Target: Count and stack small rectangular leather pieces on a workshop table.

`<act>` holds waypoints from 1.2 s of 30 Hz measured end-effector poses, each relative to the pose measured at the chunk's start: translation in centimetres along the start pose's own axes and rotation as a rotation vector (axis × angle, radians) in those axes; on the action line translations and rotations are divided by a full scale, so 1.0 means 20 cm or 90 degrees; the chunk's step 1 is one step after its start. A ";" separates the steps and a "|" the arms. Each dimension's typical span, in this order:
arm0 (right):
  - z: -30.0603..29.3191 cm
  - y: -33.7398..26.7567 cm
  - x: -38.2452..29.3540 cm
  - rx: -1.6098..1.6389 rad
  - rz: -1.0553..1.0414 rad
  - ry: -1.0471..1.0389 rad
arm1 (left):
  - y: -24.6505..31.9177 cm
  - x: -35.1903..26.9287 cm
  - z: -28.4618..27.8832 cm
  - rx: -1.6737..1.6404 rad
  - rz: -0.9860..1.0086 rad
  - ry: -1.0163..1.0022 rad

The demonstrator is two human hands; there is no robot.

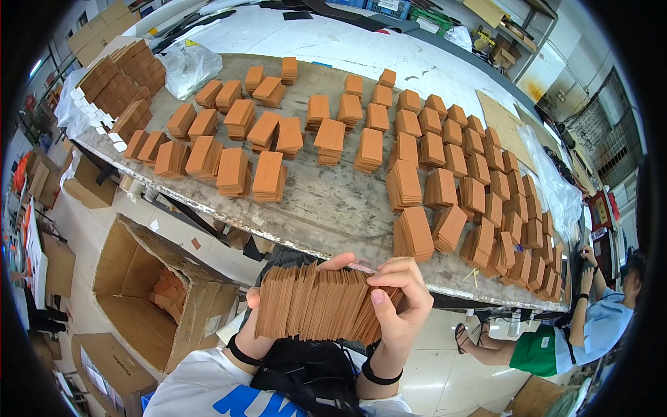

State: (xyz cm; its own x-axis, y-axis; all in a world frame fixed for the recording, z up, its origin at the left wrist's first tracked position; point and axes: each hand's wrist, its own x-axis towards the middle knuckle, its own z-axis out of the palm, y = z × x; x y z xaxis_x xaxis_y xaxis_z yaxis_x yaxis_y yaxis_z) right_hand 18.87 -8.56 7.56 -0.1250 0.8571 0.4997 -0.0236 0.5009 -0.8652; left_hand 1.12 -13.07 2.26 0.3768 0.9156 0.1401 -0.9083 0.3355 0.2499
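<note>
A long stack of thin brown rectangular pieces [312, 305], seen edge-on, spans both hands in front of my chest. My left hand [254, 298] grips its left end, mostly hidden behind the pieces. At the right end, my right hand [404, 299] has its thumb and fingers on the upper edges, where some pieces lean apart. Beyond them, small piles of orange-brown pieces stand in rows on the worktable [318, 208], among them a pile [269, 177] at the near left and a pile [414, 234] at the near right.
A large block of stacked pieces [122, 73] and a plastic bag [190, 68] stand at the table's far left. An open cardboard box [140, 292] with loose brown pieces is on the floor at left. Another person [599, 323] works at the table's right end.
</note>
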 end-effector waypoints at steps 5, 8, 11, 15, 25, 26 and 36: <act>0.00 0.00 0.00 -0.024 -0.010 -0.014 | -0.01 0.00 -0.02 -0.004 -0.006 -0.029; 0.00 0.00 0.00 -0.025 -0.007 -0.013 | -0.01 0.01 -0.03 -0.014 -0.006 -0.035; 0.00 -0.01 0.00 -0.023 -0.003 -0.009 | -0.01 0.01 -0.03 -0.010 -0.007 -0.039; 0.00 0.00 0.00 -0.020 0.002 -0.007 | 0.00 0.00 -0.03 -0.003 -0.009 -0.033; 0.00 0.01 -0.01 -0.012 0.006 -0.005 | -0.01 0.00 0.03 -0.006 0.037 0.039; 0.00 0.01 -0.01 -0.010 0.004 -0.009 | -0.01 0.01 0.02 -0.007 0.037 0.038; 0.00 0.00 0.03 -0.054 0.034 -0.068 | 0.00 0.02 -0.07 0.033 0.031 -0.025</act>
State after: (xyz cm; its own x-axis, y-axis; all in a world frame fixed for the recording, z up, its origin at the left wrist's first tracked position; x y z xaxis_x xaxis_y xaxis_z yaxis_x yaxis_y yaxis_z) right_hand 18.72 -8.12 7.89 -0.2293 0.8672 0.4420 0.0697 0.4675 -0.8812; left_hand 0.98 -12.43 1.05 0.3406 0.9209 0.1898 -0.9153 0.2785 0.2910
